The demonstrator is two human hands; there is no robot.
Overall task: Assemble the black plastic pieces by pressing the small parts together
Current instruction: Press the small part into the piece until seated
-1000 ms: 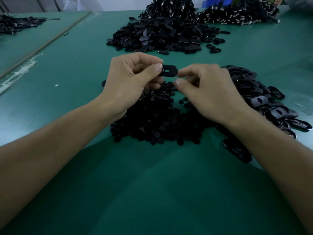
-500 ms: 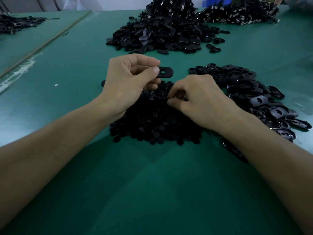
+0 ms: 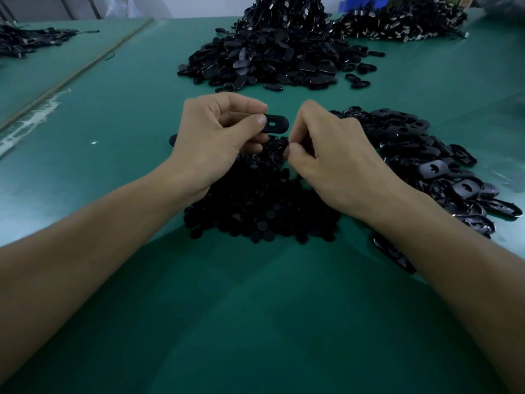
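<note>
My left hand [image 3: 216, 143] pinches a flat black oval piece [image 3: 277, 124] with a small slot in its middle, held level above the table. My right hand [image 3: 332, 160] is close beside it on the right, fingers curled with thumb and forefinger pinched together just below the oval piece; whatever they hold is too small and dark to make out. Under both hands lies a heap of small round black parts [image 3: 255, 211] on the green table [image 3: 255, 308].
A pile of larger black oval shells [image 3: 426, 155] lies to the right of my right hand. A big heap of black pieces [image 3: 270, 55] sits further back, another heap [image 3: 397, 24] at the back right, and one [image 3: 28, 41] at the far left.
My right hand dipped down into the heap of small round parts, then rose back up next to the oval piece. My left hand stayed almost still with the oval piece.
</note>
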